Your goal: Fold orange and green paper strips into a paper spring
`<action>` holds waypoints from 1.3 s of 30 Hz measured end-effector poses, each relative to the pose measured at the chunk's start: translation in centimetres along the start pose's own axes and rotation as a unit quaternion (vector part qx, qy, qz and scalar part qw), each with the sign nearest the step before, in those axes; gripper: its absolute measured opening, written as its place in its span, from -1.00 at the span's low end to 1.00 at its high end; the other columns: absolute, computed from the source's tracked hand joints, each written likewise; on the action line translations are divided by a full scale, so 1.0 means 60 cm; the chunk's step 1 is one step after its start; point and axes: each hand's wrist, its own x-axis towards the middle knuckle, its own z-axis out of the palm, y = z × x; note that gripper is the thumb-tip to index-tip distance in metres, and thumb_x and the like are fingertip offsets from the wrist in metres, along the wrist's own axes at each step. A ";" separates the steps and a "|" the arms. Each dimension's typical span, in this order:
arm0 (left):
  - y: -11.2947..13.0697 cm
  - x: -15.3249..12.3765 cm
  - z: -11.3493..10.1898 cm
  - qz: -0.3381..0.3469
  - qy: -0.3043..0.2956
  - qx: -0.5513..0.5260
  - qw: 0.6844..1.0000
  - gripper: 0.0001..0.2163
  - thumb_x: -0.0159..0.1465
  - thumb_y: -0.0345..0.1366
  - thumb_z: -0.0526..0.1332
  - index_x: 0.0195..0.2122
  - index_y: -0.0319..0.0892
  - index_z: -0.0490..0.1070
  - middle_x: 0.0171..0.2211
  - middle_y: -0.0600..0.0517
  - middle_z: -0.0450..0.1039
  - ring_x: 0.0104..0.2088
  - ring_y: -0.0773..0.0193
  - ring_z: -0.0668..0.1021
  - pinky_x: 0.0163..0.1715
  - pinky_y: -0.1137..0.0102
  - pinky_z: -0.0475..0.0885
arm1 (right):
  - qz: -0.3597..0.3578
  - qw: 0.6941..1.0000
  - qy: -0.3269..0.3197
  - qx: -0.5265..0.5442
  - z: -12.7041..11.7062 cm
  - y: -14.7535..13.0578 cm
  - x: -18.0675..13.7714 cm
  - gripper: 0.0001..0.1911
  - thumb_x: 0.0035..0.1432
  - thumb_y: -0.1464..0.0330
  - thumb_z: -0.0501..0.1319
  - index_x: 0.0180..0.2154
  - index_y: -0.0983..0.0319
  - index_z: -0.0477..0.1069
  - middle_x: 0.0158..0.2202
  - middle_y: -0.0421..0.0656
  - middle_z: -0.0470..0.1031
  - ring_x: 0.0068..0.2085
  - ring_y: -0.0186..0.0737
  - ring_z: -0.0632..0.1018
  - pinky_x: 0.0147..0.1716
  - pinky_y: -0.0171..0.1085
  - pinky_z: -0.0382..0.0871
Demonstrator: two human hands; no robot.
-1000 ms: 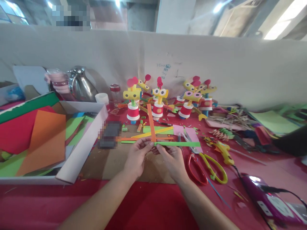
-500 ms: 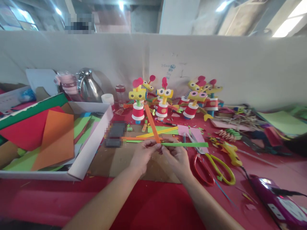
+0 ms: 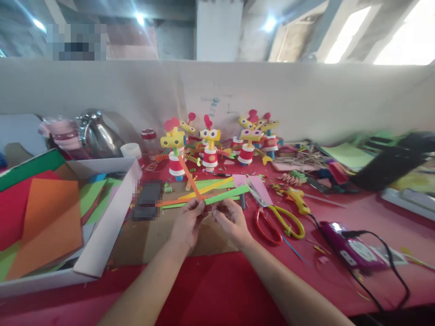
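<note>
My left hand (image 3: 190, 222) pinches the joint where an orange paper strip (image 3: 190, 179) and a green paper strip (image 3: 227, 194) cross. From that joint the orange one points up and away, while the green one slants out to the right. Just below the green strip is my right hand (image 3: 233, 222), its fingers loosely curled with thumb and forefinger slightly apart and no strip visible between them. Under both hands lies a brown board (image 3: 149, 242). Yellow strips (image 3: 207, 188) and more orange and green ones rest beyond the hands.
Scissors (image 3: 261, 222) with red and yellow handles lie right of my hands, near a yellow glue gun (image 3: 299, 201) and a purple device (image 3: 353, 249) with cords. Paper-cup figures (image 3: 210, 156) stand behind. A white box (image 3: 112, 231) of coloured paper sits left, beside a blurred dark object (image 3: 147, 199).
The view has turned to the right. The green strip's free end has tilted upward, and my right hand has moved slightly away from the joint that my left hand still pinches.
</note>
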 end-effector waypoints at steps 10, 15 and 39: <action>0.037 -0.030 0.024 0.089 -0.042 0.105 0.990 -0.86 0.02 -0.25 0.39 -0.41 -0.16 0.54 -0.45 0.06 0.50 -0.38 0.32 0.47 -0.25 0.40 0.34 | -0.014 1.000 -0.001 0.015 0.012 -0.002 0.000 -0.87 0.03 0.36 0.25 -0.29 0.17 0.47 -0.40 -0.22 0.45 -0.40 -0.29 0.47 -0.40 -0.31 0.37; 0.039 -0.037 0.003 0.094 -0.044 0.130 0.986 -0.87 0.05 -0.25 0.38 -0.46 -0.17 0.49 -0.51 0.10 0.41 -0.44 0.37 0.41 -0.35 0.45 0.29 | 0.037 0.999 -0.004 -0.019 0.022 0.013 0.007 -0.85 0.06 0.30 0.23 -0.31 0.21 0.46 -0.44 -0.19 0.47 -0.50 -0.30 0.46 -0.48 -0.30 0.37; 0.019 -0.008 -0.047 0.003 0.008 -0.039 0.999 -0.79 -0.19 -0.34 0.50 -0.49 -0.21 0.58 -0.51 0.06 0.51 -0.42 0.37 0.47 -0.31 0.46 0.34 | -0.021 0.991 -0.008 -0.135 0.046 0.059 -0.003 -0.79 0.20 0.20 0.20 -0.27 0.19 0.47 -0.37 -0.17 0.43 -0.32 -0.20 0.44 -0.31 -0.25 0.33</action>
